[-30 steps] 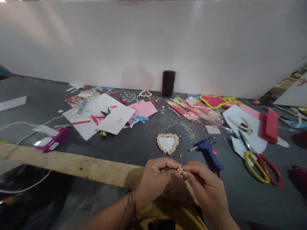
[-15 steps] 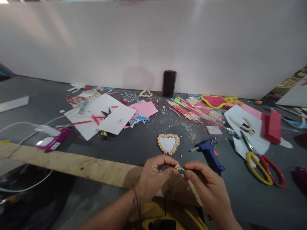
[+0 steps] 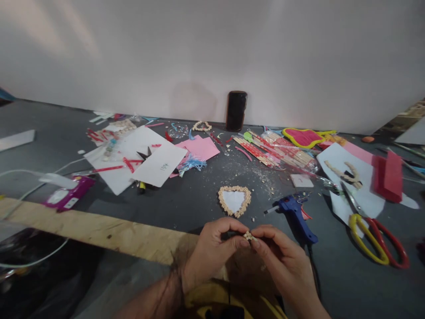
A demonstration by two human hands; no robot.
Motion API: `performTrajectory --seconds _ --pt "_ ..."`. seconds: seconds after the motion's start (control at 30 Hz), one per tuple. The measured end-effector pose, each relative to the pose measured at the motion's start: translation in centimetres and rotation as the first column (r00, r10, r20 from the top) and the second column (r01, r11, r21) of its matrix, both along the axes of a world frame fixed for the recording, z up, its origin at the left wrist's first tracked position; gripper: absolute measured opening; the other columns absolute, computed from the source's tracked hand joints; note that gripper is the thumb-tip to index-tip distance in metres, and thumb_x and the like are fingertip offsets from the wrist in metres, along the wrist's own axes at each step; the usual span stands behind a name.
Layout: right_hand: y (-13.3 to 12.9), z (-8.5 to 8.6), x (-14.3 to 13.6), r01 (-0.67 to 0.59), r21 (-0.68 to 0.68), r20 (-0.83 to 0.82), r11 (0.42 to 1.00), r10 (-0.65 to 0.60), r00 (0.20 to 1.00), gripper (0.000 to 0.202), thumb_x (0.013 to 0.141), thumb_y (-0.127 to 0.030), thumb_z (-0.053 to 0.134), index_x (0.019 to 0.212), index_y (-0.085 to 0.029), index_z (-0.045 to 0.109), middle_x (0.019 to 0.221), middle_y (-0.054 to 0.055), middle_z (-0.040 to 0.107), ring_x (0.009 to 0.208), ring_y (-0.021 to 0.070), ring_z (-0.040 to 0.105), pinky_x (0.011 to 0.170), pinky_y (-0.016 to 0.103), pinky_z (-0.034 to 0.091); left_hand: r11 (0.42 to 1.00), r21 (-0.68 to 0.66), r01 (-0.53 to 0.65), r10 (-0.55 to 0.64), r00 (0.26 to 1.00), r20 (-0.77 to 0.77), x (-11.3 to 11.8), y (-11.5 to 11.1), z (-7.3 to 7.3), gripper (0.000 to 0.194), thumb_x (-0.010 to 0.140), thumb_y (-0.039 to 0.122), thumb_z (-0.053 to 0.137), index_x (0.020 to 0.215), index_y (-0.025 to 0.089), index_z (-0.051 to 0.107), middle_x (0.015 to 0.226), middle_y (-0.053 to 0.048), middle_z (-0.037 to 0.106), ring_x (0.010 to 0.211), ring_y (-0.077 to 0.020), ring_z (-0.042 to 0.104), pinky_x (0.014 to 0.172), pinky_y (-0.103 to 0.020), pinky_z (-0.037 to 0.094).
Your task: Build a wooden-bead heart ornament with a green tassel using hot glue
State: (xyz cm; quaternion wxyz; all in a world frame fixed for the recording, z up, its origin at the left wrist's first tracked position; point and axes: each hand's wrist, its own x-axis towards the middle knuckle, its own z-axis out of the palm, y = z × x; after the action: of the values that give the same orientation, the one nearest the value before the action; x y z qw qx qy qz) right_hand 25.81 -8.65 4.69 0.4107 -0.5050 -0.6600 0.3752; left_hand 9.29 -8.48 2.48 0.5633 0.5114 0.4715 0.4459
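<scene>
Left hand (image 3: 214, 246) pinches bead cluster (image 3: 247, 236), on near side of heart (image 3: 234, 200); right hand (image 3: 282, 254) pinches its other end, probably for steadying so small thing. Glue gun (image 3: 295, 218) lies right of heart, perhaps for easy reach. Phone (image 3: 236, 110) leans on wall (image 3: 133, 57) behind heart, so it stands.

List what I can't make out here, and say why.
Head view: the small pale cluster, partly covered by fingers of the left hand and right hand; its pieces are too small to count.
Head view: the middle of the pointed black tool, hidden under the white card.
Head view: where the glue gun cord leads, lost behind the right forearm.
Head view: a dark thing, cut off by the right edge.
</scene>
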Motion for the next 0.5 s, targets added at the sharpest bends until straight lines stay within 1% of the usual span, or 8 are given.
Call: performTrajectory --seconds 0.13,0.33,0.4,0.43,0.47,0.5 --pt "0.5 0.3 -0.3 0.001 -0.042 0.026 0.999 0.001 1.000 0.017 0.082 -0.037 0.060 0.080 -0.022 0.068 0.076 0.002 0.070 0.066 0.0135 0.065 0.058 0.019 0.053 1.000 -0.020 0.006 -0.005 1.000 0.004 -0.2 0.3 -0.3 0.016 0.076 0.030 0.070 0.084 0.016 0.072 0.081 -0.004 0.071 0.078 -0.0159 0.063 0.073 -0.023 0.046" --pt "0.7 0.2 -0.7 -0.003 -0.011 0.070 1.000 0.004 0.998 0.015 0.083 -0.034 0.058 0.080 -0.023 0.067 0.077 0.002 0.070 0.066 0.0134 0.066 0.057 0.019 0.053 0.999 -0.049 0.009 -0.009 1.000 0.010 -0.3 0.6 -0.2 0.016 0.075 0.030 0.070 0.082 0.015 0.071 0.080 -0.005 0.071 0.077 -0.0168 0.063 0.072 -0.024 0.046" --pt "0.5 0.2 0.0 0.002 0.050 0.112 0.999 -0.007 0.994 0.013 0.084 -0.033 0.058 0.084 -0.024 0.067 0.080 0.001 0.070 0.069 0.0138 0.066 0.059 0.019 0.053 0.998 -0.062 0.005 -0.005 1.000 0.006 -0.5 0.6 -0.2 0.017 0.074 0.030 0.071 0.083 0.016 0.071 0.081 -0.005 0.071 0.078 -0.0169 0.062 0.072 -0.024 0.046" --pt "0.5 0.3 0.7 0.018 0.094 0.150 0.995 -0.032 0.988 0.012 0.084 -0.033 0.058 0.086 -0.025 0.066 0.082 0.001 0.070 0.071 0.0141 0.066 0.061 0.020 0.053 0.997 -0.073 -0.004 0.004 1.000 0.003 -0.6 0.6 -0.2 0.017 0.074 0.030 0.071 0.083 0.016 0.071 0.082 -0.005 0.071 0.078 -0.0168 0.062 0.072 -0.024 0.046" --pt "0.5 0.4 1.6 0.050 0.147 0.198 0.988 -0.079 0.977 0.011 0.084 -0.033 0.058 0.089 -0.026 0.065 0.084 0.001 0.070 0.074 0.0145 0.066 0.063 0.021 0.053 0.996 -0.090 -0.015 0.015 1.000 0.001 -0.8 0.6 -0.2 0.018 0.074 0.030 0.071 0.083 0.016 0.071 0.082 -0.005 0.070 0.078 -0.0166 0.062 0.072 -0.024 0.045" --pt "0.7 0.5 2.6 0.102 0.195 0.262 0.975 -0.152 0.953 0.012 0.085 -0.034 0.057 0.092 -0.027 0.064 0.086 0.001 0.070 0.076 0.0150 0.066 0.065 0.022 0.052 0.994 -0.109 -0.028 0.029 1.000 0.004 -1.0 0.5 -0.1 0.018 0.074 0.030 0.071 0.084 0.016 0.070 0.082 -0.005 0.070 0.077 -0.0162 0.061 0.071 -0.024 0.045"
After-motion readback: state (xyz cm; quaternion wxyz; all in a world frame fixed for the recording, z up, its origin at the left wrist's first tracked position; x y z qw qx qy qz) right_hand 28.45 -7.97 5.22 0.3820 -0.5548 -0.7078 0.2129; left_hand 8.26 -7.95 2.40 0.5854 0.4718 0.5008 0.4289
